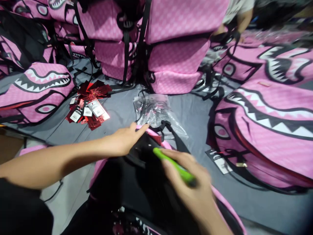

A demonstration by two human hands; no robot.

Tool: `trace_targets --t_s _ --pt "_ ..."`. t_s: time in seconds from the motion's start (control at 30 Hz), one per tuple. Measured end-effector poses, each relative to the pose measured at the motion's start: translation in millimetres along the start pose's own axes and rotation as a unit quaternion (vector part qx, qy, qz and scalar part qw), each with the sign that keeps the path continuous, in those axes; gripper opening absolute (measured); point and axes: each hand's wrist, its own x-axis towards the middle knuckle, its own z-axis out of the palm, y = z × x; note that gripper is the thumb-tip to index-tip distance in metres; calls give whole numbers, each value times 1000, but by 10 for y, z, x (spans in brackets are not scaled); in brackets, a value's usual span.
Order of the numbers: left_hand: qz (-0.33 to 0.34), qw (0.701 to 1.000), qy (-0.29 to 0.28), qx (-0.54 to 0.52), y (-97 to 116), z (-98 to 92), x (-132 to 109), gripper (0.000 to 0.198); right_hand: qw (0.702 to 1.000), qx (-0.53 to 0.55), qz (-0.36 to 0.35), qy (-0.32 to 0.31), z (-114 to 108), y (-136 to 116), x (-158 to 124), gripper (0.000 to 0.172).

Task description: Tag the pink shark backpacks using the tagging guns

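Observation:
A backpack point(146, 182) with a black back panel and pink edging lies against the table edge in front of me. My left hand point(128, 138) grips its top edge, fingers partly hidden behind the dark fabric. In my right hand point(192, 178) is a slim bright green tool point(174, 166) with a dark end, blurred by motion, so its kind is unclear. Its far tip points at the panel near a small red patch point(156, 138); whether it touches cannot be seen. A black strap point(179, 140) runs beyond the top edge.
Red and black hang tags point(91, 107) lie heaped on the grey table cover point(119, 107). Clear plastic bags point(156, 109) lie beside them. Pink shark-mouth backpacks point(269, 124) stand at right and left point(39, 93), with stacked pink ones point(176, 62) behind. Another person's arm point(244, 21) shows at the back.

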Motion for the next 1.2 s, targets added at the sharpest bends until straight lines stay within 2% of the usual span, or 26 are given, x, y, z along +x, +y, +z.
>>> trace_targets --t_s 0.07,0.1,0.13,0.17,0.2,0.27,0.3,0.37,0.43,0.5,0.57,0.67,0.73,0.83,0.93,1.0,1.07,1.2 --pt "-32 999 -3 -33 -11 16 -207 82 994 -49 -45 89 -275 179 282 23" --pt "-52 998 -4 -43 -11 34 -298 80 981 -112 -74 138 -321 325 462 29" --pt "-73 996 -4 -46 -8 58 -374 79 969 -166 -128 131 -295 498 652 37" --pt "-89 995 -2 -44 -6 87 -430 80 962 -210 -164 58 -202 687 837 45" --pt "-98 994 1 -39 -7 121 -465 81 952 -241 -180 -49 -52 878 1003 52" --pt "-100 995 5 -29 -32 191 -474 85 908 -298 -183 -230 336 1218 1253 59" --pt "-96 995 6 -28 -57 223 -456 88 894 -320 -155 -274 531 1356 1333 60" --pt "-83 996 13 -30 -121 274 -396 90 895 -345 -109 -262 833 1564 1435 56" --pt "-74 996 29 -32 -183 304 -335 90 902 -363 -59 -227 950 1693 1516 51" --pt "-72 996 39 -33 -223 315 -290 89 902 -374 -21 -214 885 1752 1617 47" --pt "-81 996 28 -29 -238 311 -266 88 903 -372 -4 -216 696 1748 1703 46" --pt "-88 996 7 -31 -243 307 -254 87 903 -375 6 -207 326 1686 1636 53" --pt "-84 996 12 -36 -256 323 -250 85 895 -399 36 -199 99 1667 1420 48" --pt "-79 996 30 -34 -298 380 -236 85 864 -433 98 -237 -110 1741 992 39" --pt "-68 996 49 -24 -328 424 -222 88 843 -442 131 -278 -95 1908 722 46" --pt "-68 996 53 -15 -322 420 -223 88 842 -442 133 -277 -1 2006 692 59" --pt "-79 996 44 -5 -298 394 -230 89 848 -441 124 -266 93 2054 736 62" --pt "-95 995 31 6 -251 351 -236 87 863 -432 107 -238 134 1994 861 38"
